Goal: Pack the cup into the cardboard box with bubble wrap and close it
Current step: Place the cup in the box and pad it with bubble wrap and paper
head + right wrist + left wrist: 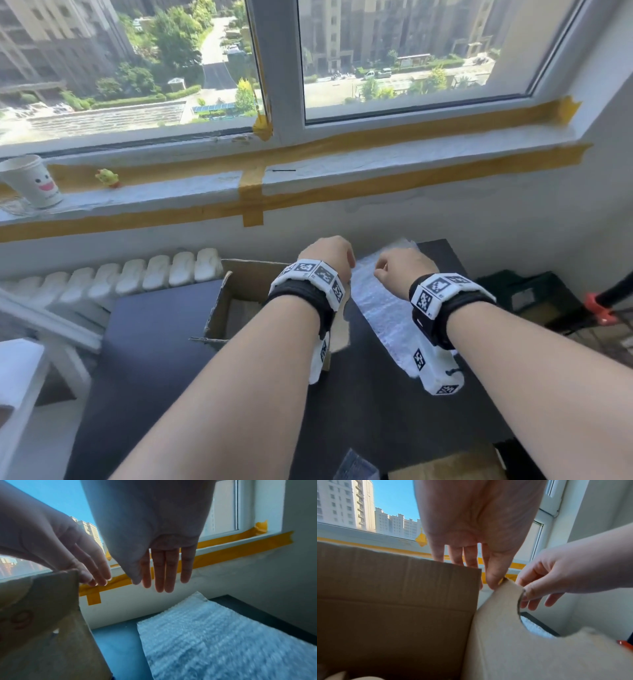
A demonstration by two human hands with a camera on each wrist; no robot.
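Note:
The open cardboard box [236, 298] stands on a dark table [154, 342]. My left hand [325, 257] is over the box's right side. Its thumb and fingertips [494, 584] pinch the top corner of the right flap [513, 635], which stands raised. My right hand [400, 270] hovers just right of that flap with straight fingers [163, 577] and holds nothing. A sheet of bubble wrap [380, 301] lies flat on the table below it. A white paper cup with a smiling face [32, 183] stands on the window sill, far left. Pale shapes [334, 676] show at the box bottom; I cannot tell what they are.
A white radiator [137, 274] runs behind the box under the taped sill. A small yellow toy [109, 177] sits on the sill. A black crate [534, 298] and an orange clamp [599, 308] are right of the table. More cardboard [445, 469] lies at the near edge.

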